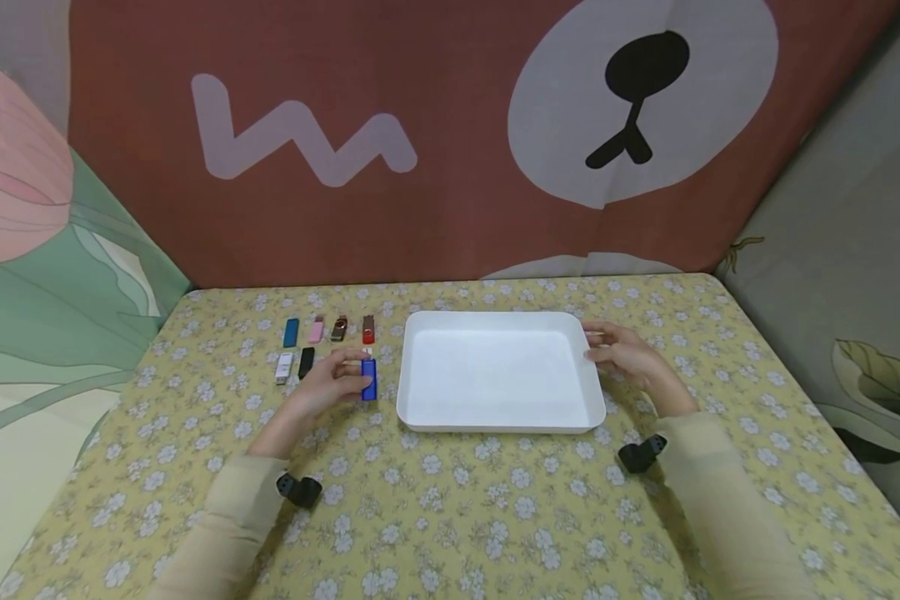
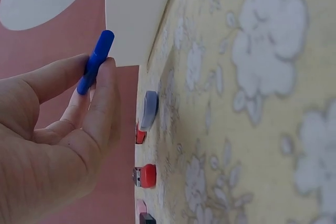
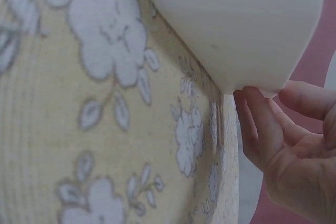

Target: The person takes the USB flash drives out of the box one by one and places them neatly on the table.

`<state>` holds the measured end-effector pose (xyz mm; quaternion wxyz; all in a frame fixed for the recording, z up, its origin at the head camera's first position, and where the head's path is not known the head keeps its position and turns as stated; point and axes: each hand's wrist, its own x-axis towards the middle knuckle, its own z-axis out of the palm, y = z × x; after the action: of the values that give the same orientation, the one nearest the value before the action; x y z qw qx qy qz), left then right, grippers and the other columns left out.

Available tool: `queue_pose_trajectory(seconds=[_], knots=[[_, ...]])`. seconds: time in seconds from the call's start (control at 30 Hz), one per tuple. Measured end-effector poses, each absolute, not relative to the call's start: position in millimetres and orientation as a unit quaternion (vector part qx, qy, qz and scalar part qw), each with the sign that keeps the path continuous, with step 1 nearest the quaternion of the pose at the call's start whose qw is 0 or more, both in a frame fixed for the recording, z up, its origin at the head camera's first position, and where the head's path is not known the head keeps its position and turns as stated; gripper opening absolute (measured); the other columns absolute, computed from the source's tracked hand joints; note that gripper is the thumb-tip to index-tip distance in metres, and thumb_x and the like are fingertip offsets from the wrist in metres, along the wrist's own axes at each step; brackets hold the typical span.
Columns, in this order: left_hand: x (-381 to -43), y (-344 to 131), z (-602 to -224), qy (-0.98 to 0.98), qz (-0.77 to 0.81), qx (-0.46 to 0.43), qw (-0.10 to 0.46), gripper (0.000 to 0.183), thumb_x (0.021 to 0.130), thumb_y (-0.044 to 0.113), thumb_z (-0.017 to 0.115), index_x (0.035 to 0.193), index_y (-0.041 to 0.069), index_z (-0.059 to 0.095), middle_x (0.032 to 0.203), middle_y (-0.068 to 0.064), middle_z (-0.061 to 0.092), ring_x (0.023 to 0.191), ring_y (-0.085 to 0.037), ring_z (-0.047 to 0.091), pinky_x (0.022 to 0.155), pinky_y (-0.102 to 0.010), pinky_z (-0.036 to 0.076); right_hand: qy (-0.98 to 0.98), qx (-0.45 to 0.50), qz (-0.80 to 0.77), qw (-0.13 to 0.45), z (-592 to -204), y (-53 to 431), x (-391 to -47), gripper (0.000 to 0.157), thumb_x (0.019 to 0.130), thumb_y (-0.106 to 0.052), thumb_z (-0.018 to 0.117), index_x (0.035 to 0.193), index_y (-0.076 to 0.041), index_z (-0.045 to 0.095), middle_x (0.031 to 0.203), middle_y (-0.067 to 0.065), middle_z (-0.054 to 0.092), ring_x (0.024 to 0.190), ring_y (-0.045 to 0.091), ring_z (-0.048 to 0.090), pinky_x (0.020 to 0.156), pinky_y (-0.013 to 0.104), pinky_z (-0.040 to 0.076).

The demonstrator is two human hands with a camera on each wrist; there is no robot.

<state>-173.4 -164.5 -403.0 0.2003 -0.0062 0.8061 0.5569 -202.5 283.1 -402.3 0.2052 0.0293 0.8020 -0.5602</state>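
Observation:
My left hand [image 1: 332, 382] pinches a blue USB flash drive [image 1: 370, 380] between thumb and fingers, just left of the white tray [image 1: 501, 423]. In the left wrist view the drive [image 2: 96, 62] is held above the tablecloth, seen edge-on. Around that hand lie a white flash drive [image 1: 283, 367] and a black one [image 1: 306, 362]. Behind them is a row with a dark blue [image 1: 291, 332], a pink [image 1: 316, 330], a brown [image 1: 339, 328] and a red flash drive [image 1: 368, 330]. My right hand [image 1: 626, 354] touches the tray's right side with extended fingers, the thumb by the rim [image 3: 286, 85].
A yellow floral tablecloth [image 1: 457, 517] covers the table. A brown fabric backdrop [image 1: 450, 225] with a bear face rises at the table's back edge. A grey object [image 2: 149, 109], partly hidden in the head view, lies beyond the left hand.

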Motion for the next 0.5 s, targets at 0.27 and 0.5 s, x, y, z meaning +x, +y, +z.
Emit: queue_pose_trajectory(seconds=[0.27,0.5], knots=[[-171.5,-170.0,-405.4,0.804,0.557,-0.001,0.209,0.049,0.097,0.012,0.055,0.142,0.003,0.040,0.130,-0.024,0.048,0.093,-0.012,0.060,0.090,-0.036,0.057,0.798,0.026,-0.566,0.208,-402.2,284.0,-202.5,0.066,0.097,-0.006,0.052,0.152,-0.002,0.017,0.146,0.028,0.031,0.090,0.000,0.059,0.084,0.020,0.055],[-170.2,-173.0,-408.0,0.806,0.552,0.001,0.215,0.049,0.095,0.013,0.057,0.140,0.002,0.041,0.125,-0.021,0.052,0.093,-0.012,0.060,0.090,-0.035,0.057,0.799,0.025,-0.564,0.208,-402.0,284.3,-202.4,0.066,0.097,-0.007,0.052,0.152,-0.002,0.017,0.146,0.028,0.032,0.090,0.000,0.059,0.086,0.021,0.055]])
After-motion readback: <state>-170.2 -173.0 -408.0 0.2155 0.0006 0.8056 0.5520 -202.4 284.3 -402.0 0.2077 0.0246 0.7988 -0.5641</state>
